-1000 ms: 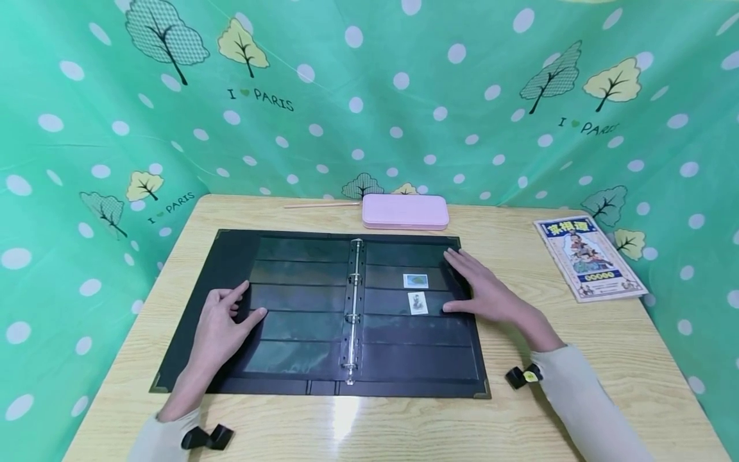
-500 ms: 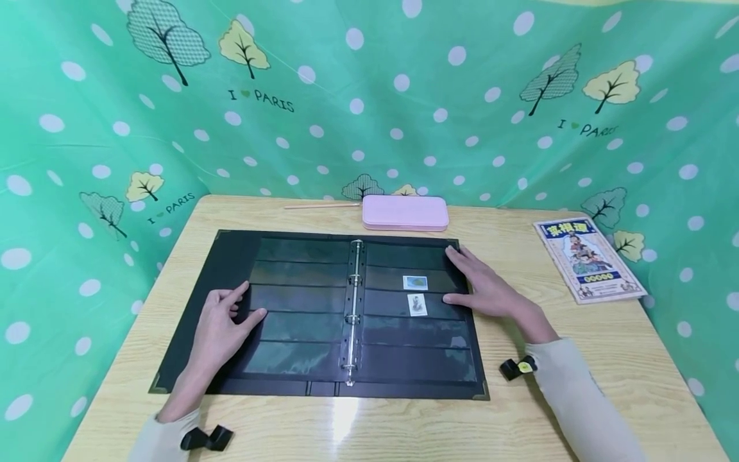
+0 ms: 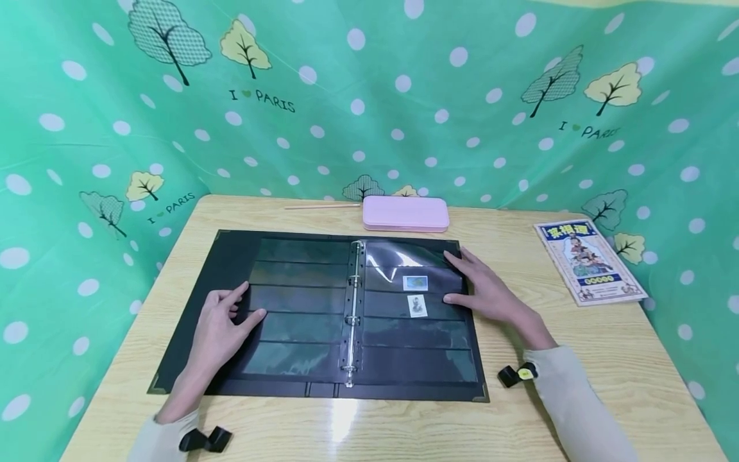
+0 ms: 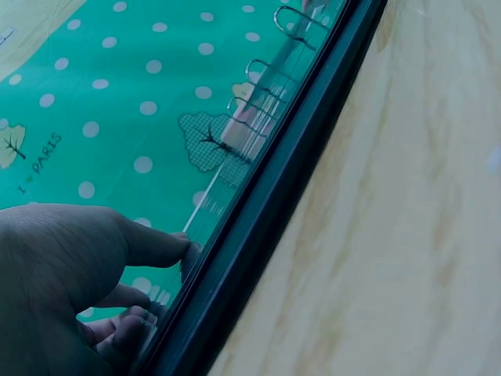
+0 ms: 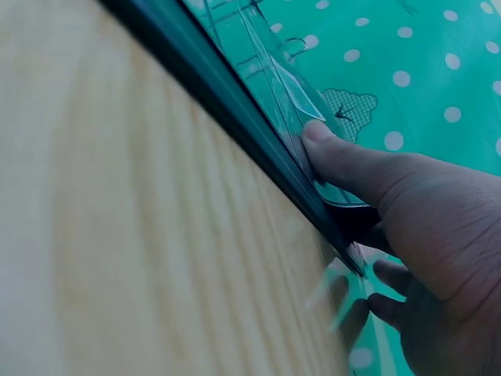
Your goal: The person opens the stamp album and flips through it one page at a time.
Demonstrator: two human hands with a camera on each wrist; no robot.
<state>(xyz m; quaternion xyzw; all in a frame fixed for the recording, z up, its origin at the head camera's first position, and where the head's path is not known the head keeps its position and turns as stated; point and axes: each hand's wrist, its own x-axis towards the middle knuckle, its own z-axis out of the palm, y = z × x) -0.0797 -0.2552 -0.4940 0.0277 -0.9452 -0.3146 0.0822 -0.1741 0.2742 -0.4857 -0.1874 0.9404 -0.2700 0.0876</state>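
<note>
A black stamp album lies wide on the table, with strip-pocket pages on both sides of a metal ring spine. Two stamps sit on the right page: a blue one and, below it, a pale portrait stamp. My left hand rests at the left page's outer edge, thumb and index finger spread. My right hand touches the right page's outer edge, thumb and index extended. In the right wrist view the thumb lies on the page, whose edge lifts slightly; other fingers stand past the cover.
Behind the album stand a pink case and a thin pinkish stick. A printed booklet lies at the right. Green dotted cloth hangs round the back and sides of the wooden table.
My right hand has shifted slightly up, its thumb higher on the page. Bright glare now shows on the right page's top pockets, which look bowed. The left hand stays in place.
</note>
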